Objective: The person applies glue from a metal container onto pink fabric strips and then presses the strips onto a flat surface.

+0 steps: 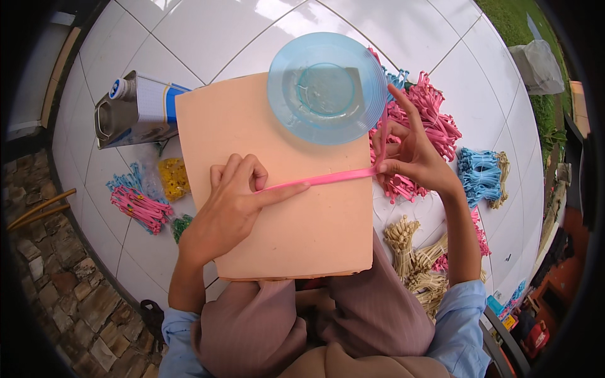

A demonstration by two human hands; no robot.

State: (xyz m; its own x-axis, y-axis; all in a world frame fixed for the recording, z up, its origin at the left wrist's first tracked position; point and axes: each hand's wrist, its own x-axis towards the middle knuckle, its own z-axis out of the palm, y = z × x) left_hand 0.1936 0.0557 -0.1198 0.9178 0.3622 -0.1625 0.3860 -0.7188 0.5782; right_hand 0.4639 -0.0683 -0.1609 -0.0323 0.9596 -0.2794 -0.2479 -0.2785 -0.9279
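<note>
A thin pink plastic strip (328, 179) lies across a peach-coloured board (302, 233) resting on my lap. My left hand (233, 201) presses the strip's left end to the board with its outstretched index finger. My right hand (413, 154) pinches the strip's right end at the board's edge, where the strip bends upward. A clear blue plastic bowl (326, 88) stands on the board's far right corner, just left of my right hand.
On the white tiled floor (189, 31), a metal can (135, 108) lies at the left. Bundles of pink (435, 116), blue (480, 176) and beige strips (419, 264) lie at the right. Another pink and blue bundle (140, 205) and a bag of yellow pieces (172, 177) sit left. Stone paving (57, 277) borders the tiles.
</note>
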